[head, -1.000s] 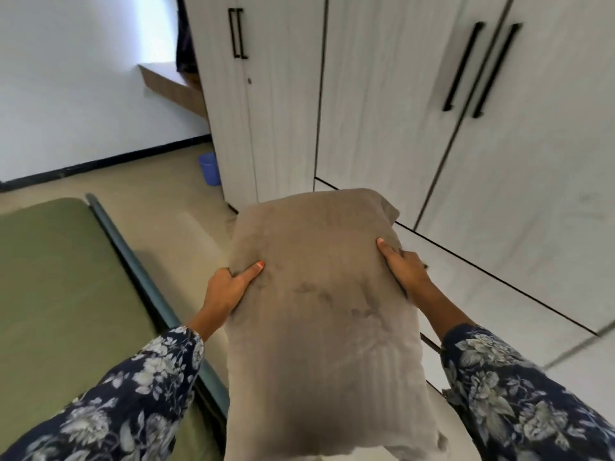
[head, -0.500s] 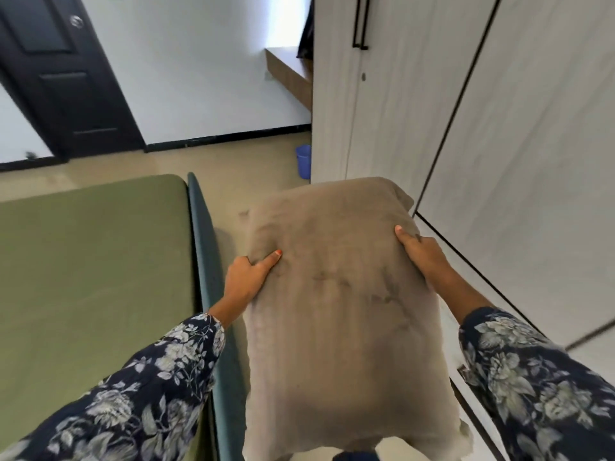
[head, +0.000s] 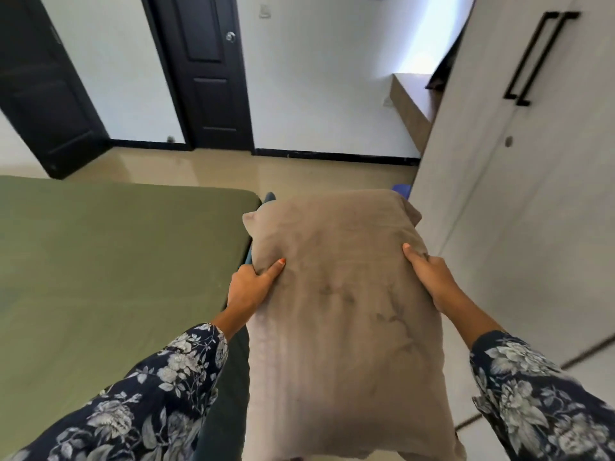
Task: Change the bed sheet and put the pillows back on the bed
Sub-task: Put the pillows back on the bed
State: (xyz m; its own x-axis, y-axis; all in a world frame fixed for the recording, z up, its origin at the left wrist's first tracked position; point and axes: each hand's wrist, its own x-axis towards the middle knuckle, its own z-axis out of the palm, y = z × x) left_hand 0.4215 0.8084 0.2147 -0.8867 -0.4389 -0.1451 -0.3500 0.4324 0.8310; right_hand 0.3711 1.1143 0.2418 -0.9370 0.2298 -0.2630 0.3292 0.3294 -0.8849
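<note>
The tan pillow (head: 342, 311) hangs lengthwise in the air between both hands, just right of the bed (head: 116, 277) with its green sheet. The left hand (head: 249, 287) grips its left edge, the right hand (head: 429, 277) grips its right edge, thumbs on top.

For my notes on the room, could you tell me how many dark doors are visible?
2: one dark door stands shut in the far wall, the other door is at the far left, partly cut off by the frame.
</note>
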